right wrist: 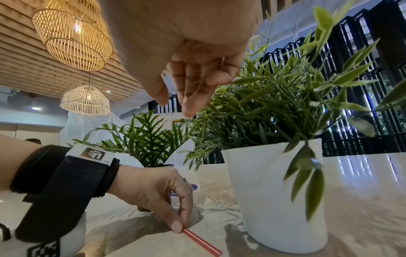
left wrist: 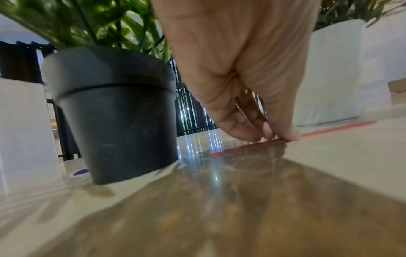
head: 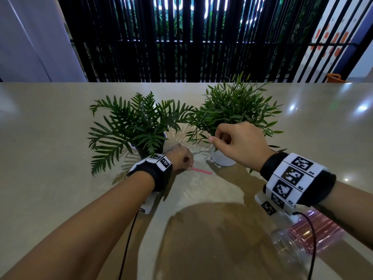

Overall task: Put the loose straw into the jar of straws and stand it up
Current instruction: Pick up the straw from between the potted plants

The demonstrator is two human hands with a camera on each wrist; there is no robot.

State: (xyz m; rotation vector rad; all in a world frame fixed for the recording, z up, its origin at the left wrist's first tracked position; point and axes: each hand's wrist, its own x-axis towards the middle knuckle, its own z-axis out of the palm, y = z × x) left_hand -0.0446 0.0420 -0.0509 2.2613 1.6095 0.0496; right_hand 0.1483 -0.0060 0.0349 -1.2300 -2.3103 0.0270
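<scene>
Left hand (head: 181,156) pinches 1 end of a red straw (head: 201,170) lying flat on the table (head: 60,128).
Right hand (head: 240,142) hovers, loosely curled, holding nothing; the straw looks light, thin, easily crushed, best pinched gently near its end.

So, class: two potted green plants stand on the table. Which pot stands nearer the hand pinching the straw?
The dark grey pot, beside the left hand; the white pot stands farther right.
</scene>
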